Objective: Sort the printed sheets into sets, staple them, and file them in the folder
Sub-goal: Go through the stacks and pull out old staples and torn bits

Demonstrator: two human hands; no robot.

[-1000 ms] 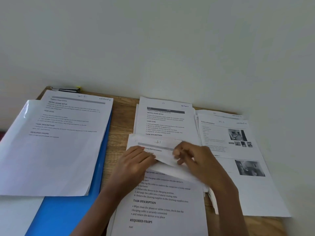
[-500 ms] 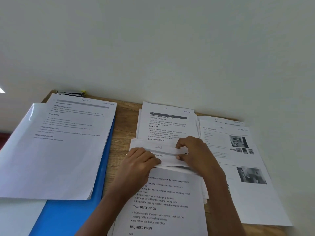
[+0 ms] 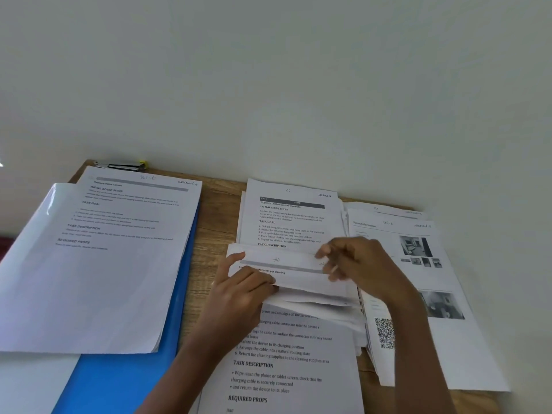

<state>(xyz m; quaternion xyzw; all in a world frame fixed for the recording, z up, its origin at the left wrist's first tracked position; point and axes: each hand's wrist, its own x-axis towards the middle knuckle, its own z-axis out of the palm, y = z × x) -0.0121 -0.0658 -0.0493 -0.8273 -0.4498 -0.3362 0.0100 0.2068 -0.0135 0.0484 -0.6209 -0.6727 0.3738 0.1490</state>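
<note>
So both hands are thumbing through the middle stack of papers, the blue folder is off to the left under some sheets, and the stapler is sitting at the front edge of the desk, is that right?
Not quite. The stapler lies at the back left corner of the desk, against the wall, as the head view shows. The rest holds: the left hand and right hand work the middle stack, and the blue folder lies to the left under sheets.

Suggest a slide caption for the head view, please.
Both hands leaf through a paper stack beside a blue folder.
</note>
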